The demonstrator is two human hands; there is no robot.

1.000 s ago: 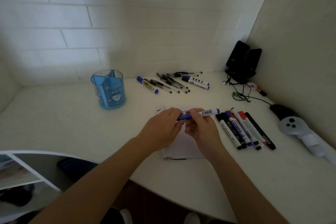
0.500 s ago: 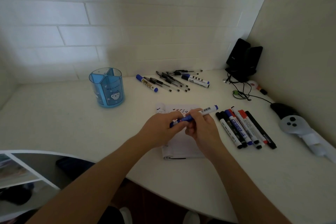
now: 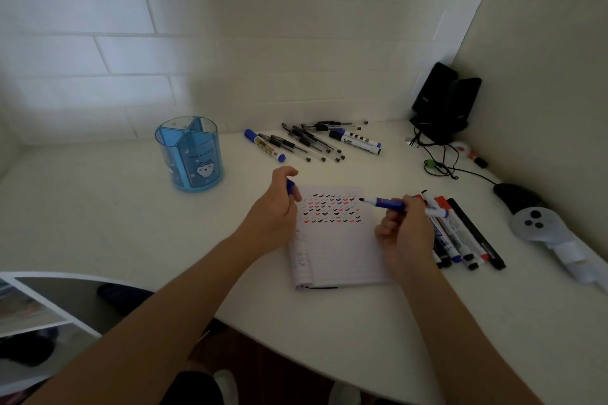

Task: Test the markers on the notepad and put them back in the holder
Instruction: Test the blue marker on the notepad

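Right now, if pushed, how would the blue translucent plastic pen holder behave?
The blue translucent plastic pen holder looks empty, so probably light. Upright and tall, it might tip from a high push; pushed low, it likely slides.

left hand point(image 3: 274, 211), right hand point(image 3: 405, 231) curled, apart
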